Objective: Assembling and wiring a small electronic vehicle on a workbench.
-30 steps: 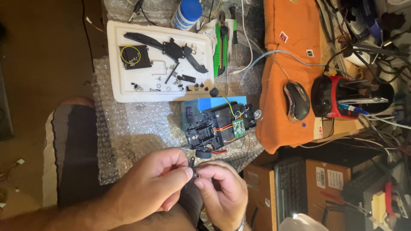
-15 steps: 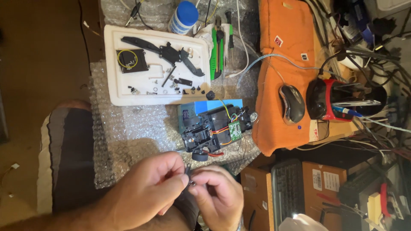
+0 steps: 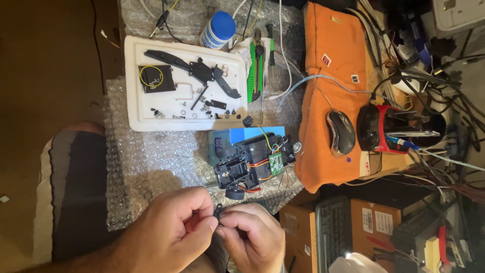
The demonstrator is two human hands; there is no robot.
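My left hand (image 3: 174, 227) and my right hand (image 3: 252, 236) meet at the bottom of the view, fingertips pinched together on a small black part (image 3: 219, 210). Just above them lies a partly dismantled black toy car chassis (image 3: 250, 164) with coloured wires, a small green circuit board (image 3: 276, 164) and a small black wheel (image 3: 234, 192). It rests on bubble wrap (image 3: 151, 162) beside a blue piece (image 3: 250, 135).
A white foam tray (image 3: 134, 106) holds black plastic parts, screws and a coil of yellow wire. Behind it stand a blue-capped bottle (image 3: 219, 29) and green-handled tools (image 3: 254, 65). An orange cloth (image 3: 336, 76), a mouse (image 3: 342, 132), a red-and-black holder (image 3: 384, 129), tangled cables and boxes fill the right.
Both hands have stayed pinched on the small black part, shifting slightly lower and to the right relative to the chassis. The view has moved a little.
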